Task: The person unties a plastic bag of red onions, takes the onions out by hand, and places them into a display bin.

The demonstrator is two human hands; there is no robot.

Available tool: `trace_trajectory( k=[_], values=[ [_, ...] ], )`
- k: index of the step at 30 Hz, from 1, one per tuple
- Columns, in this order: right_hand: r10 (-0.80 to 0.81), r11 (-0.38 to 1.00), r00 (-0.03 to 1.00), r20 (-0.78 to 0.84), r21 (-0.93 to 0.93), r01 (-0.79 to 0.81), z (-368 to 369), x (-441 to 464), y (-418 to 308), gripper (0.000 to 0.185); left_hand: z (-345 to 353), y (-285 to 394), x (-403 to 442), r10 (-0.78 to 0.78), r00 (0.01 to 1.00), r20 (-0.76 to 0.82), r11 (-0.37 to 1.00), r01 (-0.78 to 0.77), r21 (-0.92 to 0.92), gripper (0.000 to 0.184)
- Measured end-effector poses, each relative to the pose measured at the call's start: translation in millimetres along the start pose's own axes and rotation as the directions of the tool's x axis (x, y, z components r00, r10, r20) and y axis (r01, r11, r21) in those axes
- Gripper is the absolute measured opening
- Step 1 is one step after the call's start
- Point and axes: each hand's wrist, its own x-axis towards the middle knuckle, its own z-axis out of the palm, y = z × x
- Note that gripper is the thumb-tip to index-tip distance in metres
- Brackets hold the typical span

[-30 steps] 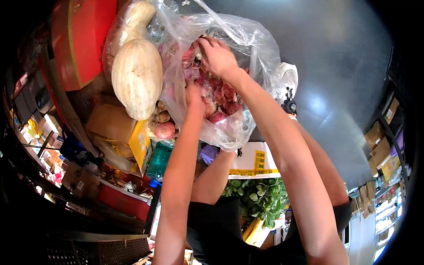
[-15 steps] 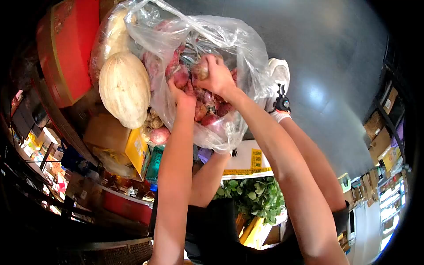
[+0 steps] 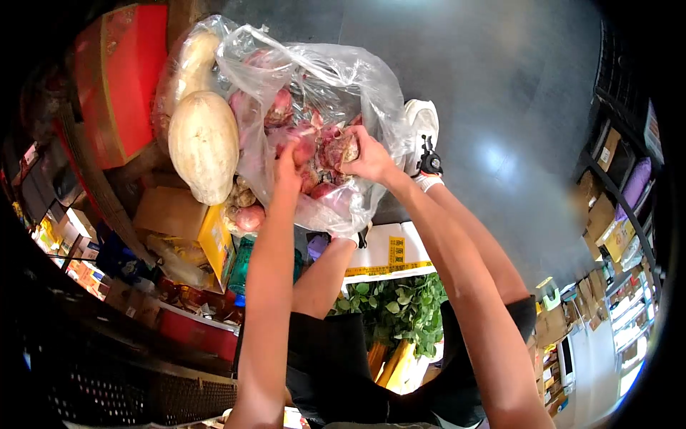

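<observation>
A clear plastic bag (image 3: pixel 386 86) stands open, with several red onions (image 3: pixel 280 107) and loose skins inside. My right hand (image 3: pixel 370 156) is in the bag, its fingers wrapped round an onion with ragged brown skin (image 3: pixel 339 149). To its left, my left hand (image 3: pixel 288 168) reaches into the bag too, with fingers against a red onion (image 3: pixel 303 146); part of those fingers is hidden by the onion and the plastic. A large pale gourd (image 3: pixel 204 146) lies just left of the bag.
A red box (image 3: pixel 125 79) stands at the upper left. Below the gourd are an open cardboard box (image 3: pixel 170 211) and a pinkish onion (image 3: pixel 249 217). Green leaves (image 3: pixel 396 307) fill a white box (image 3: pixel 389 247) between my legs. My white shoe (image 3: pixel 421 118) is right of the bag.
Both hands have moved within the bag. The right hand has come down and right, from a rounder onion half a second ago to the ragged-skinned one. The whole view has shifted slightly.
</observation>
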Motion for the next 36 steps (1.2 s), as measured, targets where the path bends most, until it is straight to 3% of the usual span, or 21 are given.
trace_trajectory(
  k=[2, 3, 4, 5, 8, 9, 10, 11, 14, 16, 18, 20, 22, 23, 24, 26, 28, 32, 33, 34, 36],
  values=[
    [-0.047, 0.996, 0.999, -0.017, 0.076, 0.048, 4, -8, -1, 0.077, 7, -18, -33, 0.167, 0.981, 0.096, 0.984, -0.160, -0.075, 0.035],
    [-0.068, 0.967, 0.998, -0.006, 0.247, 0.067, 6, -13, 2, 0.074, 7, -23, -51, 0.131, 0.977, 0.170, 0.982, -0.104, -0.157, 0.035],
    [-0.095, 0.909, 0.995, 0.000, 0.408, 0.087, -1, -26, -17, 0.072, 11, -23, -77, 0.099, 0.985, 0.141, 0.980, -0.072, -0.185, 0.035],
    [-0.009, 0.871, 0.993, 0.114, 0.489, -0.049, -14, -45, -32, 0.058, 17, -23, -103, 0.067, 0.992, 0.111, 0.976, -0.042, -0.214, 0.035],
    [-0.046, 0.827, 0.988, 0.145, 0.560, -0.043, -46, -95, -60, 0.060, 3, -25, -156, 0.025, 0.960, 0.280, 0.952, 0.063, -0.300, 0.035],
    [0.016, 0.767, 0.973, 0.230, 0.622, -0.160, -63, -121, -83, 0.060, -6, -28, -167, 0.011, 0.957, 0.290, 0.957, 0.073, -0.280, 0.037],
    [-0.028, 0.788, 0.978, 0.206, 0.607, -0.106, -71, -142, -95, 0.059, -7, -18, -194, 0.005, 0.953, 0.303, 0.961, 0.079, -0.266, 0.039],
    [-0.043, 0.775, 0.971, 0.234, 0.621, -0.115, -80, -160, -107, 0.057, -10, -9, -223, 0.032, 0.908, 0.419, 0.939, 0.116, -0.324, 0.046],
    [-0.001, 0.755, 0.950, 0.313, 0.623, -0.204, -99, -223, -149, 0.056, -21, 24, -316, 0.005, 0.900, 0.437, 0.877, 0.206, -0.434, 0.055],
    [-0.132, 0.736, 0.937, 0.322, 0.665, -0.126, -101, -267, -188, 0.058, -42, 39, -369, 0.049, 0.878, 0.475, 0.841, 0.220, -0.494, 0.059],
    [-0.199, 0.685, 0.934, 0.296, 0.724, -0.083, -93, -306, -218, 0.064, -70, 57, -422, 0.162, 0.810, 0.564, 0.819, 0.209, -0.535, 0.059],
    [-0.260, 0.668, 0.897, 0.357, 0.738, -0.100, -92, -351, -263, 0.068, -95, 82, -478, 0.246, 0.678, 0.693, 0.798, 0.264, -0.542, 0.062],
    [-0.395, 0.667, 0.845, 0.359, 0.745, -0.005, -83, -385, -292, 0.071, -120, 105, -530, 0.213, 0.655, 0.725, 0.802, 0.306, -0.512, 0.064],
    [-0.348, 0.672, 0.875, 0.338, 0.740, -0.018, -79, -397, -294, 0.072, -132, 105, -543, 0.247, 0.659, 0.710, 0.798, 0.277, -0.535, 0.069],
    [-0.299, 0.682, 0.900, 0.318, 0.730, -0.031, -73, -404, -295, 0.073, -144, 104, -549, 0.294, 0.581, 0.759, 0.739, 0.365, -0.566, 0.065],
    [-0.349, 0.687, 0.864, 0.363, 0.726, -0.028, -60, -441, -327, 0.072, -174, 108, -591, 0.318, 0.573, 0.756, 0.721, 0.372, -0.585, 0.067],
    [-0.368, 0.705, 0.821, 0.436, 0.707, -0.060, -43, -466, -345, 0.072, -193, 102, -612, 0.349, 0.663, 0.662, 0.692, 0.294, -0.659, 0.067],
    [-0.357, 0.735, 0.768, 0.532, 0.668, -0.120, 4, -522, -413, 0.069, -241, 85, -658, 0.475, 0.721, 0.504, 0.549, 0.205, -0.811, 0.067],
    [-0.322, 0.773, 0.772, 0.549, 0.623, -0.121, 14, -516, -415, 0.069, -258, 81, -677, 0.582, 0.651, 0.487, 0.487, 0.200, -0.850, 0.063],
    [-0.330, 0.807, 0.745, 0.580, 0.583, -0.096, 30, -523, -427, 0.069, -277, 75, -688, 0.600, 0.649, 0.467, 0.455, 0.204, -0.867, 0.063],
    [-0.318, 0.847, 0.688, 0.653, 0.521, -0.103, 60, -532, -453, 0.069, -313, 63, -705, 0.754, 0.553, 0.355, 0.363, 0.099, -0.926, 0.057]
  ],
)
